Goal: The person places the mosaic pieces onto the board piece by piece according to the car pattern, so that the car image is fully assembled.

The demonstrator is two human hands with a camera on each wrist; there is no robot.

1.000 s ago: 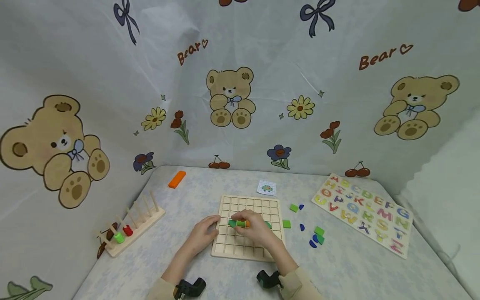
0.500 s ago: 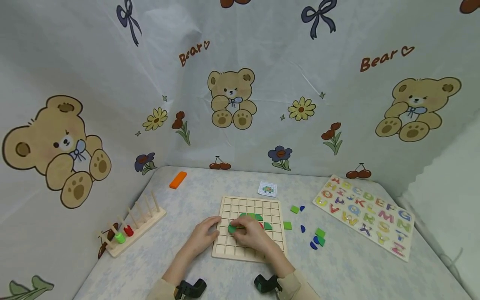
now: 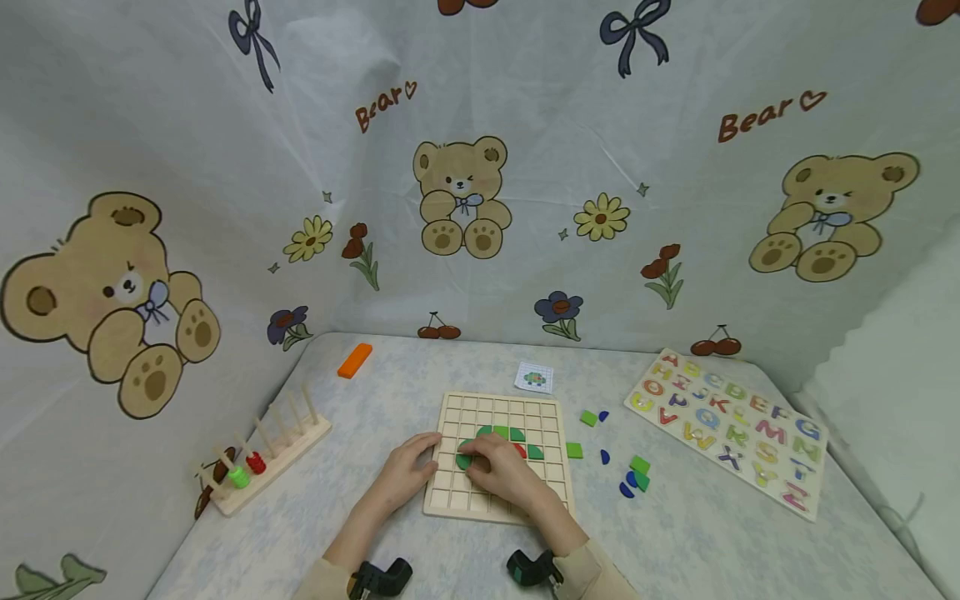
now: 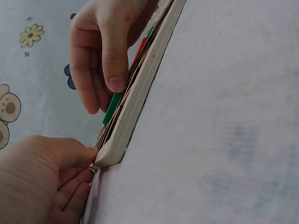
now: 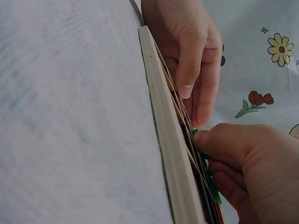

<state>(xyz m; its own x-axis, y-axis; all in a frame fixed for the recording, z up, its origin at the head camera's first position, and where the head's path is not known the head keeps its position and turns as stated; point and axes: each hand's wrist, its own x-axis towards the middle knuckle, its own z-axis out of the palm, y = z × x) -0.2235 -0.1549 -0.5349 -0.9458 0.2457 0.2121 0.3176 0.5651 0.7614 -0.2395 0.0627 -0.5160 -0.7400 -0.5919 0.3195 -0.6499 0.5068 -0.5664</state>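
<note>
A person's right hand (image 3: 501, 468) presses a green tile (image 3: 465, 457) into the wooden grid board (image 3: 497, 454), fingers curled over the piece at the board's left-centre squares. The left hand (image 3: 411, 471) rests at the board's left edge, thumb laid on the rim and fingers loosely bent against the side, steadying it. More green tiles (image 3: 501, 432) and a red tile (image 3: 521, 451) already sit in the squares just beyond the right hand, forming an arc.

The board lies near the middle of the desk (image 3: 390, 392), which is covered in a pale mottled cloth. Loose green squares (image 3: 574, 450) and blue pieces (image 3: 627, 485) lie scattered on the desk just right of the board. A small pattern card (image 3: 534, 377) showing a green figure lies beyond the board's far edge. Far right, an alphabet puzzle (image 3: 727, 427) shows coloured capital letters starting A, B, C, D in its top row. At the left, a wooden peg rack (image 3: 264, 454) holds a green ring (image 3: 239, 477) and a red ring (image 3: 257, 462), and an orange block (image 3: 354, 360) lies at the far left of the desk.

Behind the desk hangs a printed curtain (image 3: 675, 183) of teddy bears, bows, flowers and cherries, with the word "Bear" and a heart repeated in brown script.
</note>
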